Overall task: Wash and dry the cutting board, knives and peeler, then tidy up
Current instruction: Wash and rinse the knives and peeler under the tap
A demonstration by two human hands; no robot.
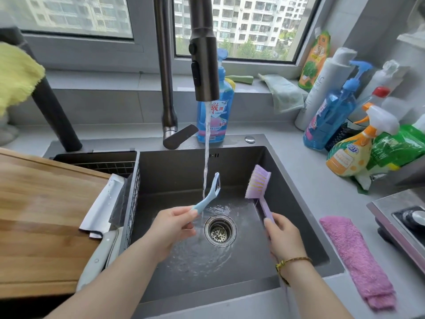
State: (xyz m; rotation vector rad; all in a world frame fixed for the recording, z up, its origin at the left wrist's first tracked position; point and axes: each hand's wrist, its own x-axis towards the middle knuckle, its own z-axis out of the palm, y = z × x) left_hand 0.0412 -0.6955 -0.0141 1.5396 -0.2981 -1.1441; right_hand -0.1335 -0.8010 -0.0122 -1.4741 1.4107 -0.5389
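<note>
My left hand grips the handle of a light blue peeler, whose blade end points up beside the running water stream from the faucet. My right hand holds the handle of a purple dish brush, bristles up and facing left, a little to the right of the peeler. Both are over the dark sink. A wooden cutting board lies on the left, with two knives beside it on the edge of a wire rack.
A blue dish soap bottle stands behind the sink. Several spray and cleaner bottles crowd the right counter. A pink cloth lies right of the sink, next to a stove edge. A yellow cloth hangs at upper left.
</note>
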